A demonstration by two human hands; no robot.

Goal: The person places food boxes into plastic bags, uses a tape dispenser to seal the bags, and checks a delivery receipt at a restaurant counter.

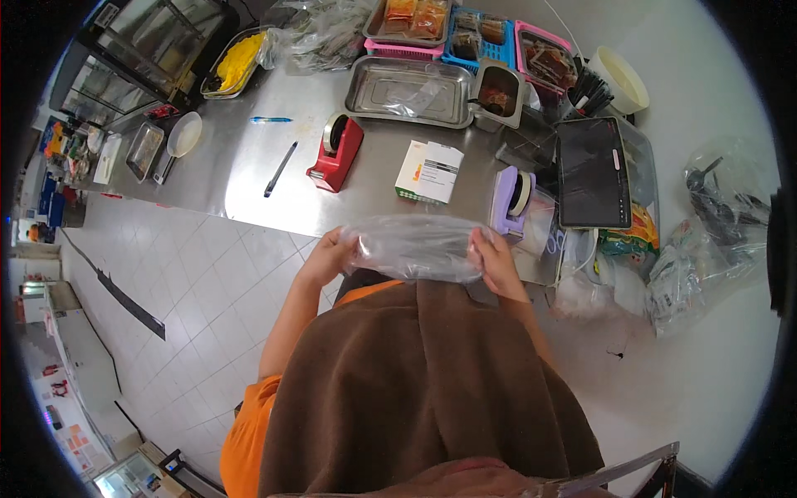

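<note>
A clear plastic bag [414, 249] is stretched sideways between my hands, just off the front edge of the steel table. My left hand [336, 252] grips its left end, and my right hand [489, 258] pinches its right end. Beyond the bag on the table stands a white and green box [429, 172] with a printed paper on top. A red tape dispenser [335, 154] is to the left of the box, and a purple tape dispenser [512, 200] is near my right hand. A black pen [281, 169] and a blue pen [271, 119] lie farther left.
Behind are a steel tray [408, 93] holding a clear bag, a steel container [498, 93] with red food, and a tray of yellow food [240, 62]. A tablet [594, 172] lies at the right. Plastic bags with black utensils [716, 199] are farther right.
</note>
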